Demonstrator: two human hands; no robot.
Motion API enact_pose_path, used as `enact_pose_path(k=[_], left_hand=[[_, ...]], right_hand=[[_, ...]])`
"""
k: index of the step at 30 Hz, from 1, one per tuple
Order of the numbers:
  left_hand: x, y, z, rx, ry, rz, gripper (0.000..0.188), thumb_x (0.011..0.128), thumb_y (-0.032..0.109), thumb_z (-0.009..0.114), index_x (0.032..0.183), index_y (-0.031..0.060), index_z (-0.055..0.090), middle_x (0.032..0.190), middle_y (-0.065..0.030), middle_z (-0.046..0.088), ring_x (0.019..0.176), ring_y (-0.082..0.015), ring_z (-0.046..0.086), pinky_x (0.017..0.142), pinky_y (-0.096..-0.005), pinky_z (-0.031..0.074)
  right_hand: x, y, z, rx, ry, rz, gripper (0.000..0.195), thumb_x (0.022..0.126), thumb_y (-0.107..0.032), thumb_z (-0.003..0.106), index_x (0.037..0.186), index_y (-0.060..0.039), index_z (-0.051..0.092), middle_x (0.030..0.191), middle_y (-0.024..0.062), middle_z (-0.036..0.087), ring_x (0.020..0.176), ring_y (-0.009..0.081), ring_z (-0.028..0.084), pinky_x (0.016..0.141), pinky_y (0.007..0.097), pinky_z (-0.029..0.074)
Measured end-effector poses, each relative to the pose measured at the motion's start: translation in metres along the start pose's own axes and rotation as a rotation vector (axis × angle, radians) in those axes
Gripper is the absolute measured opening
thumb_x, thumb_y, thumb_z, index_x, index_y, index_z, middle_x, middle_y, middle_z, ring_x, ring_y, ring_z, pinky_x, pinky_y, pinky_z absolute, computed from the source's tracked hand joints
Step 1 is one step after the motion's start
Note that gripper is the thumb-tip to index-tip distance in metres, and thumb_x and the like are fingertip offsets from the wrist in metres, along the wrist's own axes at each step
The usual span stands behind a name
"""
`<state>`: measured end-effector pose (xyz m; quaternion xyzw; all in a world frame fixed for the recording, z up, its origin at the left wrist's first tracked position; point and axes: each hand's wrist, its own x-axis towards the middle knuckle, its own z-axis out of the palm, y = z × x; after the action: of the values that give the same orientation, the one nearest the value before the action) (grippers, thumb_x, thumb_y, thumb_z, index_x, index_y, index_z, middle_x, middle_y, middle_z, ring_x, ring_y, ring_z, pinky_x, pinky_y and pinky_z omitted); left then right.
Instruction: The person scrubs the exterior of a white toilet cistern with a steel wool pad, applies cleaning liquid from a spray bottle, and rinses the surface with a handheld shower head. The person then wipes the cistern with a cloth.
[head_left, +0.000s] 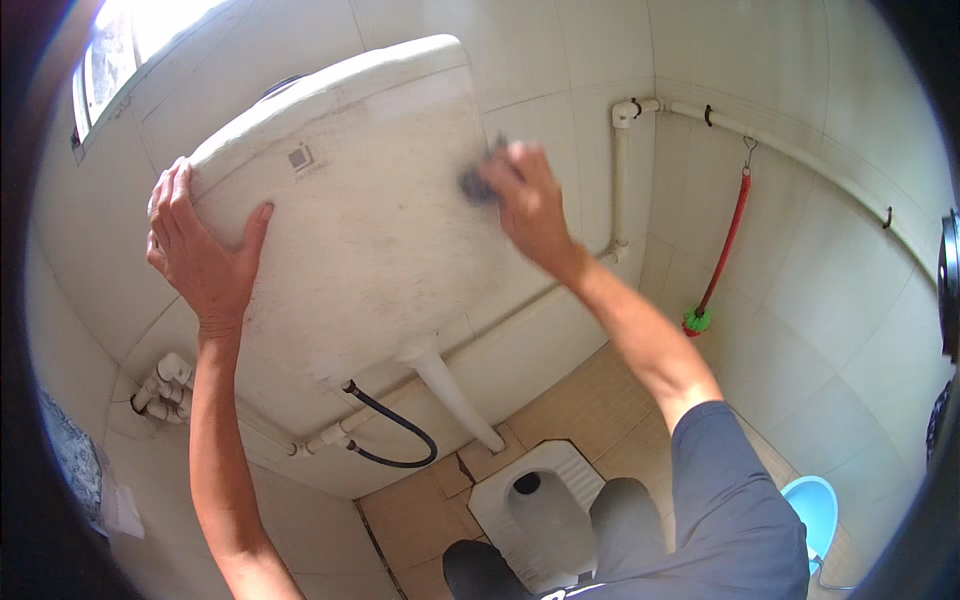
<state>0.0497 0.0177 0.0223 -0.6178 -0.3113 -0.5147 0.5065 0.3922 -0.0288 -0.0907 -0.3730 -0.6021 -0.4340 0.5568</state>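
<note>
A white toilet cistern (360, 225) with dark smudges over its front is fixed to the tiled wall before me. My left hand (206, 240) braces its left side, fingers over the edge and thumb flat on the front. At the cistern's right edge, my right hand (529, 199) grips a dark scrubbing pad (478, 185); both are blurred, and the pad's exact kind is unclear. Below the cistern, a white flush pipe (457, 397) runs down to the floor behind a squat toilet pan (536, 502). A black flexible hose (405, 420) loops beneath the tank.
White water pipes (787, 139) run along the right wall. From them hangs a red-handled toilet brush (724, 247) with green bristles. A light-blue basin (814, 514) is on the floor at right. Pipe fittings (165, 390) jut out at lower left, below a bright window (127, 52).
</note>
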Motion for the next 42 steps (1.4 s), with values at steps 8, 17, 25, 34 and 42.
enact_pose_path(k=[8,17,25,34,42], left_hand=[[0.001,0.004,0.004,-0.009,0.0,0.028,0.087,0.079,0.057,0.072,0.144,0.0107,0.038,0.146,-0.0089,0.044,0.138,-0.0285,0.038,0.106,-0.0534,0.028],[0.002,0.002,-0.001,-0.016,-0.012,0.027,0.086,0.08,0.058,0.071,0.144,0.011,0.039,0.146,-0.0087,0.044,0.139,-0.028,0.037,0.106,-0.0537,0.029],[-0.003,0.008,0.007,-0.033,0.009,0.017,0.084,0.081,0.061,0.069,0.143,0.0115,0.04,0.145,-0.0078,0.045,0.138,-0.0273,0.038,0.105,-0.0527,0.029],[-0.003,0.013,0.007,-0.019,0.01,0.024,0.086,0.08,0.058,0.07,0.145,0.0112,0.039,0.145,-0.0077,0.045,0.138,-0.0285,0.039,0.105,-0.053,0.03],[0.0,0.004,0.0,0.062,-0.026,0.104,0.075,0.088,0.049,0.067,0.143,0.0049,0.042,0.143,-0.0147,0.047,0.134,-0.0342,0.043,0.106,-0.0512,0.038]], right_hand=[[-0.08,-0.012,-0.011,0.149,-0.192,0.081,0.028,0.071,0.009,0.06,0.095,-0.007,0.063,0.102,0.0091,0.056,0.089,0.0327,0.054,0.068,0.0408,0.052],[-0.048,-0.018,0.009,0.089,-0.058,-0.007,0.022,0.072,0.005,0.063,0.089,-0.0081,0.061,0.101,0.0079,0.058,0.087,0.0314,0.055,0.067,0.0396,0.054],[0.085,0.0,0.015,-0.001,0.093,-0.172,0.027,0.076,0.002,0.064,0.101,-0.0088,0.061,0.108,0.0087,0.057,0.093,0.0309,0.056,0.074,0.0384,0.055],[-0.153,-0.025,-0.011,0.235,-0.442,-0.001,0.029,0.072,0.001,0.065,0.099,-0.0082,0.06,0.108,0.0079,0.055,0.094,0.0308,0.054,0.076,0.0373,0.05],[-0.164,-0.031,-0.054,0.53,-0.113,0.788,0.036,0.084,0.007,0.056,0.118,-0.0044,0.052,0.109,0.0175,0.054,0.097,0.0392,0.058,0.084,0.0417,0.048]])
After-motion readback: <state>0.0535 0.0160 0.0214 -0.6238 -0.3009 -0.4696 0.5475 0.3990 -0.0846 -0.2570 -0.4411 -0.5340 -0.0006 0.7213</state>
